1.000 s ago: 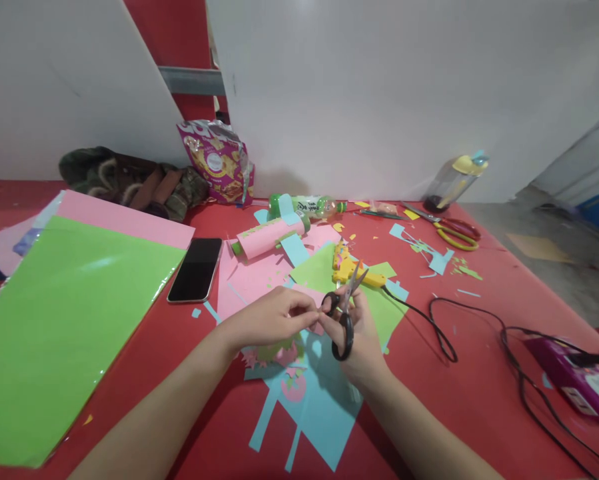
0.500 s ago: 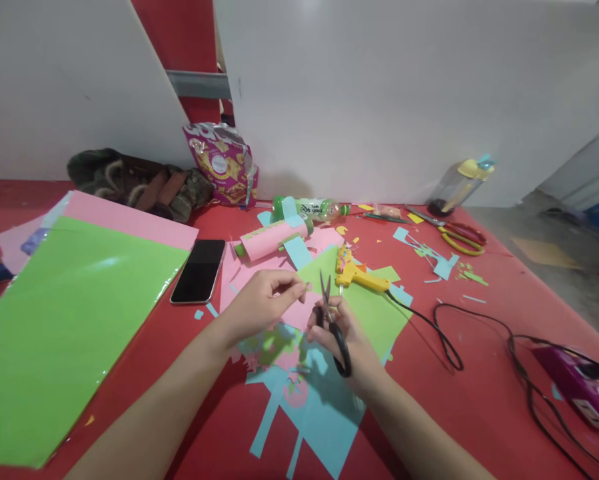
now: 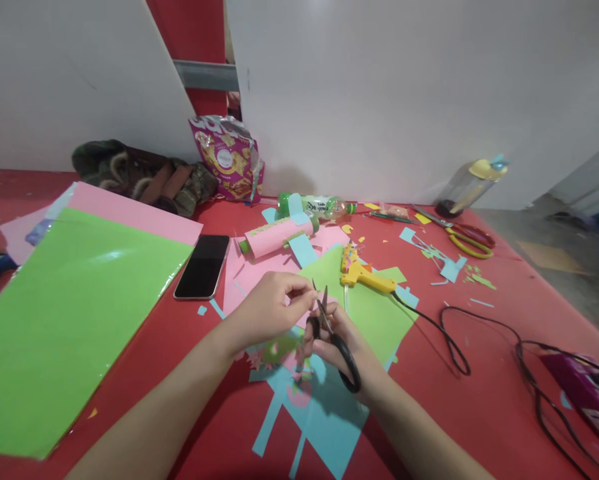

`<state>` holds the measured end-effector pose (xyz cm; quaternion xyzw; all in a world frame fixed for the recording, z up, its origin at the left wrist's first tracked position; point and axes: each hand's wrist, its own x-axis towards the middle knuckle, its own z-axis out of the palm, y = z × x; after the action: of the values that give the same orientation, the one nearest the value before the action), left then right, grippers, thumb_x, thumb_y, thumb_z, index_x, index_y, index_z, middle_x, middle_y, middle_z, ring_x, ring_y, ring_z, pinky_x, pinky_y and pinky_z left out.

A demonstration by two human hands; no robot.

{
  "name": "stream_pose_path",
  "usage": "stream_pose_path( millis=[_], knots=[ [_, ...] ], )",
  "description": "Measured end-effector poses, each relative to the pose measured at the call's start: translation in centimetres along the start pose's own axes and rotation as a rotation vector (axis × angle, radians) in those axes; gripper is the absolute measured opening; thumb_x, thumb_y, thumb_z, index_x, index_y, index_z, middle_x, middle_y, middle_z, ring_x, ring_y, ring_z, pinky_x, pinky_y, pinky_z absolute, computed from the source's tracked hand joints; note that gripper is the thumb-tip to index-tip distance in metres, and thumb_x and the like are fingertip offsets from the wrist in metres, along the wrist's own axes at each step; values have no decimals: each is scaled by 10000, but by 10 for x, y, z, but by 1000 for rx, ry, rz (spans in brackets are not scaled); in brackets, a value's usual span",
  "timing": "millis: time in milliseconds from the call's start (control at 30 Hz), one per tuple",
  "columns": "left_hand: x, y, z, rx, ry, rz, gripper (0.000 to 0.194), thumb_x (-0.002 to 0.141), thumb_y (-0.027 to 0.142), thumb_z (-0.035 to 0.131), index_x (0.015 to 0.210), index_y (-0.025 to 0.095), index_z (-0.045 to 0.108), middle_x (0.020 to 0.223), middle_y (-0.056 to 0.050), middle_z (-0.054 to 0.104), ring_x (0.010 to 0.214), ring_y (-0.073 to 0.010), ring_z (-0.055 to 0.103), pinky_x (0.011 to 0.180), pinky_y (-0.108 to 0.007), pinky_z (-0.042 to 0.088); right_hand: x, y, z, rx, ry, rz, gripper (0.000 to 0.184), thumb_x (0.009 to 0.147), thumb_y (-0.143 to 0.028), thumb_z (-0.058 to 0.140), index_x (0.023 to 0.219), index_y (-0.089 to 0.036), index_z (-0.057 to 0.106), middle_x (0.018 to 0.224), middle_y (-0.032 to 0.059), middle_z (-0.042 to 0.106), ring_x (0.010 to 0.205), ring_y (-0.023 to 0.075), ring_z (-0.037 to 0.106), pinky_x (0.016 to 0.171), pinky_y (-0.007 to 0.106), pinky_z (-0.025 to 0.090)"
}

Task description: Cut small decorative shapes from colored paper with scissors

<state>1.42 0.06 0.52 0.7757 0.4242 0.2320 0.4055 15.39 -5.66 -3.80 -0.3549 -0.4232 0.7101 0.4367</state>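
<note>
My right hand (image 3: pixel 350 343) holds a small pair of scissors (image 3: pixel 337 341) with black handles, fingers through the loops. The blades point up and stand apart. Close to their tips, my left hand (image 3: pixel 272 303) is closed in a pinch on a tiny scrap of paper, mostly hidden by the fingers. Below the hands lie blue paper (image 3: pixel 329 427) and small pink and green cut pieces (image 3: pixel 296 363). A yellow glue gun (image 3: pixel 372 277) rests on a green sheet (image 3: pixel 379 327) to the right. Beyond the left hand lies a pink paper-wrapped roll (image 3: pixel 279 238) with green ends.
A phone (image 3: pixel 202 267) and large green sheets (image 3: pixel 89 300) are at left. Behind stand a purple snack bag (image 3: pixel 229 160) and a lying green bottle (image 3: pixel 324 207). Larger scissors (image 3: pixel 472 240) and a yellow-topped bottle (image 3: pixel 472 190) sit back right. A black cord (image 3: pixel 494 313) runs right.
My hands have come closer together. The scissor blades have moved up to the pinched scrap, with one tip now close to my left fingertips. The view has shifted slightly.
</note>
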Motion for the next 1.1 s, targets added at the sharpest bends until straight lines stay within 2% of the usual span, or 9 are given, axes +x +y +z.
stream_pose_path(
  millis=[700,1100],
  knots=[
    [0,3,5,68,25,29,206,744,140,400,609,123,555,609,1,586,584,-96,503,555,-188,368,0,1,-2,2,-5,-19,341,665,-360,633,862,-220,393,684,-36,441,569,102,444,554,253,354],
    [-1,3,5,10,22,36,229,773,174,394,633,125,568,637,-3,602,610,-100,525,583,-187,389,0,1,-2,-7,-7,-49,360,671,-383,618,898,-220,390,695,-29,440,573,107,449,554,252,350]
  ],
)
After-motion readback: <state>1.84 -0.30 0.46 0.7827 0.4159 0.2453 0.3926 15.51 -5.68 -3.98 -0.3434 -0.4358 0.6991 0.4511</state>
